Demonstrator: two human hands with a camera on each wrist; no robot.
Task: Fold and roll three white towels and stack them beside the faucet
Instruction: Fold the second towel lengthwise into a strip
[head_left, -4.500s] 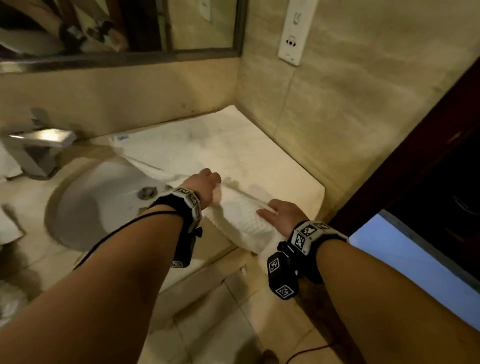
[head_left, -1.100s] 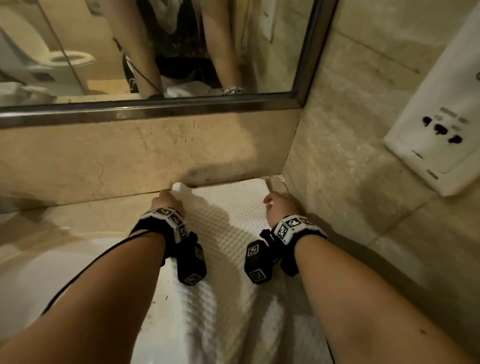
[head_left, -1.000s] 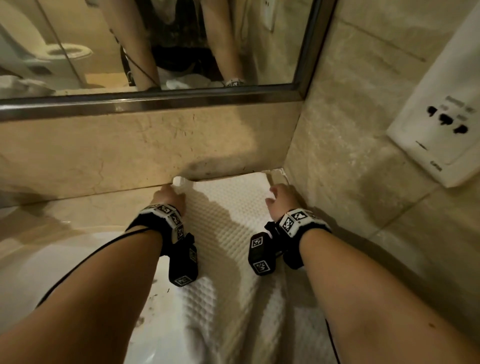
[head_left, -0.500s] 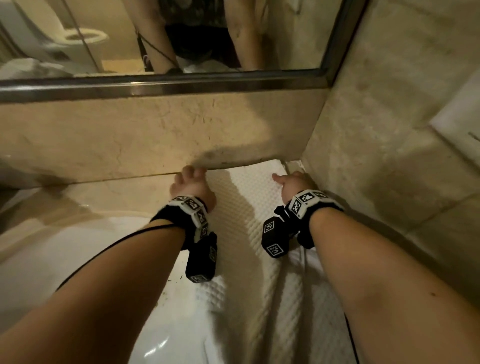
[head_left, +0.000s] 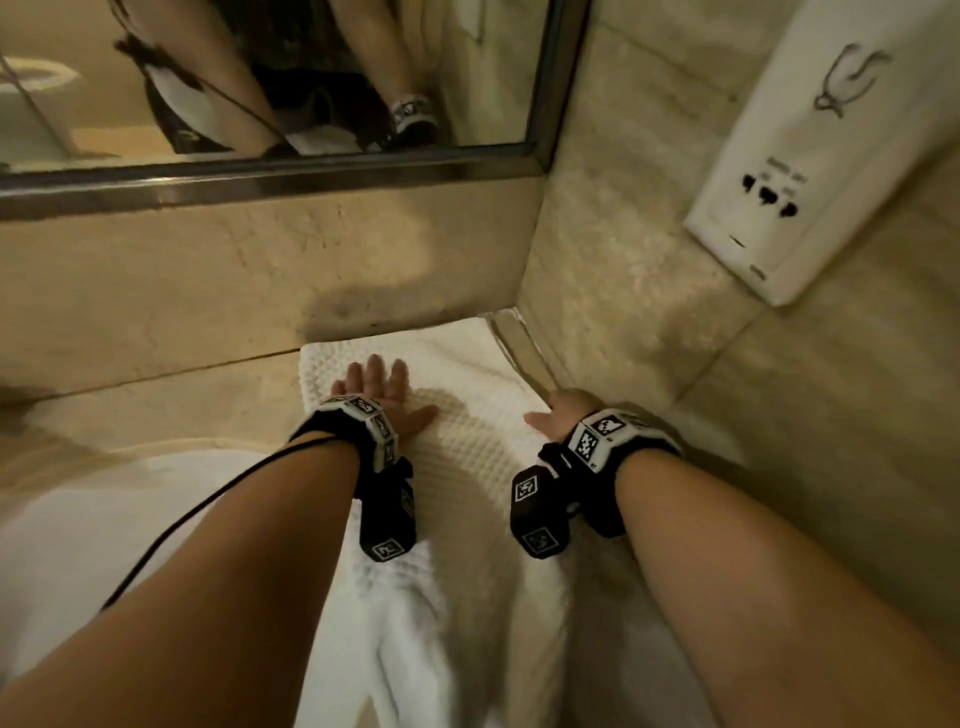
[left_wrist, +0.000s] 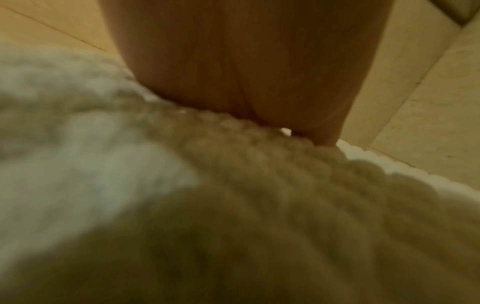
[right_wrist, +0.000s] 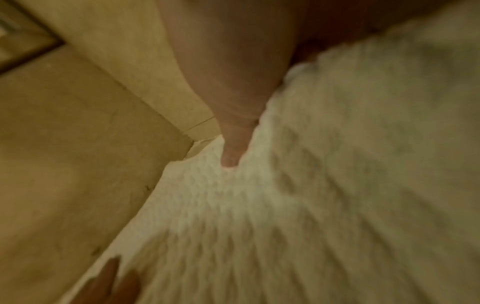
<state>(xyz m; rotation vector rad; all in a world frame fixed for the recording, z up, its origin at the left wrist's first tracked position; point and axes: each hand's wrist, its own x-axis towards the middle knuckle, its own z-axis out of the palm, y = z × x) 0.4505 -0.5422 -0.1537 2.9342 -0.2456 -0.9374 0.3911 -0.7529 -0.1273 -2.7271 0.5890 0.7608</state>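
From the head view, the white towel (head_left: 467, 467) lay lengthwise on the counter (head_left: 182, 405) in the corner under the mirror (head_left: 260, 78). The left hand (head_left: 384, 400) pressed flat on it, fingers spread; the right hand (head_left: 561, 415) rested at its right edge. The left wrist view showed only blurred waffle weave beneath the palm. The right wrist view showed a straight fingertip (right_wrist: 230, 158) on the towel.

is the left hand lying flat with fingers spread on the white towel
Yes, the left hand lies flat, fingers spread, on the white waffle-textured towel.

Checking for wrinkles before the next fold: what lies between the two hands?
Only bare waffle-weave towel, flat and shadowed, between the left hand and right hand; the head view shows it.
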